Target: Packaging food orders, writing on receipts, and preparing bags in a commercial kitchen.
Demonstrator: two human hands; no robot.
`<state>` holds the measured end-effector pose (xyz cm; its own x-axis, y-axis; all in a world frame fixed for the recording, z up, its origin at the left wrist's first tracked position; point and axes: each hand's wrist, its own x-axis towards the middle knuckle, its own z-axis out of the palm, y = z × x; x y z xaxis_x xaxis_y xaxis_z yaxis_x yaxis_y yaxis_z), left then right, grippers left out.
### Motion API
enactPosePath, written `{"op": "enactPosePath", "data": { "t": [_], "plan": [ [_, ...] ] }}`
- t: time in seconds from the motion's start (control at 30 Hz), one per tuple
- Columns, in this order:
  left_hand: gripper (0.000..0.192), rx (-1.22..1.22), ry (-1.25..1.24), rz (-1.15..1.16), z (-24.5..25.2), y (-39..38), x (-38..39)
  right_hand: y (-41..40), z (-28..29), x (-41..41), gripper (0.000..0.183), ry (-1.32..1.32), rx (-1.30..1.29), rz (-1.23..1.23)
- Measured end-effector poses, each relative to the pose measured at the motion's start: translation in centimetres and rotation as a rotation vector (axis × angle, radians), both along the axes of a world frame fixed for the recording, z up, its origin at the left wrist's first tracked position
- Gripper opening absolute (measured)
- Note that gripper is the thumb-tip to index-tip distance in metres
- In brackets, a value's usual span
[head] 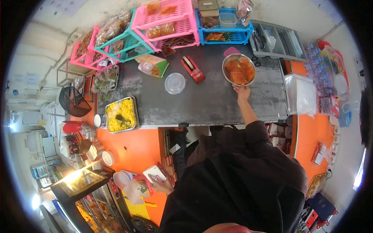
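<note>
My right hand [242,92] grips the near rim of a round metal bowl [239,70] of orange-red food, at the right part of the dark worktop [198,107]. A pink item lies just behind the bowl, and black-handled scissors [256,62] lie to its right. At the lower left, my left hand [160,186] is on a white and red printed carton [156,176] above the orange counter. Beside that hand, an open red food box [143,188] with paper holds food. A red tape dispenser [193,70] and a round clear plastic lid [175,83] lie left of the bowl.
A metal tray of yellow food [121,114] stands at the worktop's left end. Pink [164,17], teal and blue plastic racks line the back, with a grey divided organizer [278,42] at right. A lit glass food warmer [96,198] stands lower left. Clear plastic bags [301,93] lie at right.
</note>
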<state>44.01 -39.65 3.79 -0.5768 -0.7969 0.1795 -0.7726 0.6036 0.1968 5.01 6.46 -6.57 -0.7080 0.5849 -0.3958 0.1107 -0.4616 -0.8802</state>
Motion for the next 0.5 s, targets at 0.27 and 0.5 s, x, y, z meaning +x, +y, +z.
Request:
{"op": "enactPosePath", "data": {
  "t": [0.27, 0.5],
  "plan": [
    [0.108, 0.175, 0.011, -0.307, 0.8, 8.1, -12.9, 1.7, 2.2, -3.5, 0.029, -0.08, -0.035, -0.107],
    [0.106, 0.133, -0.061, -0.41, 2.8, 12.0, -20.0, 4.2, 2.7, -4.0, 0.031, 0.106, -0.199, -0.065]
  ]
}}
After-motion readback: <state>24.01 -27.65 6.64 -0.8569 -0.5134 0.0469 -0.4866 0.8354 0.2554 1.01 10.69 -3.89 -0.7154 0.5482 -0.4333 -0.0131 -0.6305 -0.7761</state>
